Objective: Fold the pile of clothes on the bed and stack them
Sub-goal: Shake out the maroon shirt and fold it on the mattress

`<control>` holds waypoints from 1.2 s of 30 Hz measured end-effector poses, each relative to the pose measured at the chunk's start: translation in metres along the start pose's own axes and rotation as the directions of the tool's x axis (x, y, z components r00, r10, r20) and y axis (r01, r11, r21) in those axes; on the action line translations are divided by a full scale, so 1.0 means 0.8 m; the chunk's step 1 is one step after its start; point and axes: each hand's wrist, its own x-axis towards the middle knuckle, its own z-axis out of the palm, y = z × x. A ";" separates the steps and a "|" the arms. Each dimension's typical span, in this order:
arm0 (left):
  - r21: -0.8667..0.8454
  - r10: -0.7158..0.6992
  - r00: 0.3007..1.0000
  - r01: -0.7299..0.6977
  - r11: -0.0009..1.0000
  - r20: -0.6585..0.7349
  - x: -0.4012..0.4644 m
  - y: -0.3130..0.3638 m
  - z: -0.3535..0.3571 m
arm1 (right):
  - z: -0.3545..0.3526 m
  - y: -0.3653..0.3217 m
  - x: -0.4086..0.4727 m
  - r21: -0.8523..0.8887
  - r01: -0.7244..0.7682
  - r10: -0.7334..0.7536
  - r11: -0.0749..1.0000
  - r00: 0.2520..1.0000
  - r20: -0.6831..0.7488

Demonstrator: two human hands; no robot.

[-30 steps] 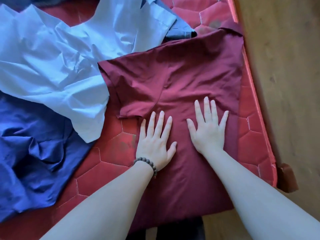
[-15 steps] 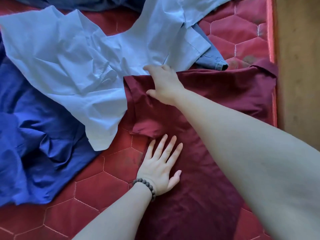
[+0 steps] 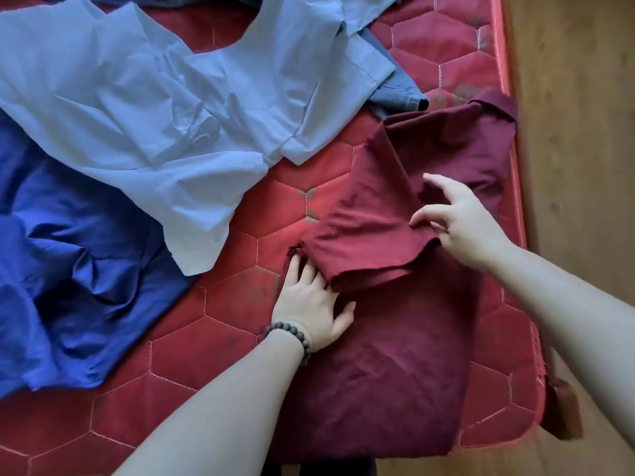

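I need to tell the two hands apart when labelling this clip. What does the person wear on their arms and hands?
Both forearms are bare, with no sleeves in view. The left hand has a bracelet of dark round beads at the wrist. The right hand wears nothing visible.

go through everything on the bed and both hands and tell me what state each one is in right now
maroon shirt: flat, left sleeve side folded inward
light blue shirt: crumpled, unfolded
dark blue garment: crumpled, unfolded
left hand: flat, pressing the fold edge
right hand: pinching the folded sleeve
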 end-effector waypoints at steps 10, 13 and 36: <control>-0.035 0.070 0.898 -0.095 0.995 -0.433 -0.020 -0.015 -0.014 | 0.032 -0.033 -0.002 0.174 -0.435 0.455 0.884 0.884 -0.104; -0.065 -0.021 0.893 -0.010 0.998 -0.449 -0.010 -0.022 -0.028 | 0.034 -0.042 0.014 0.210 -0.505 0.525 0.837 0.849 -0.051; 0.014 0.307 0.949 -0.307 0.952 -0.065 0.043 -0.045 -0.036 | -0.010 -0.081 0.157 0.629 -0.347 0.485 0.696 0.873 -0.054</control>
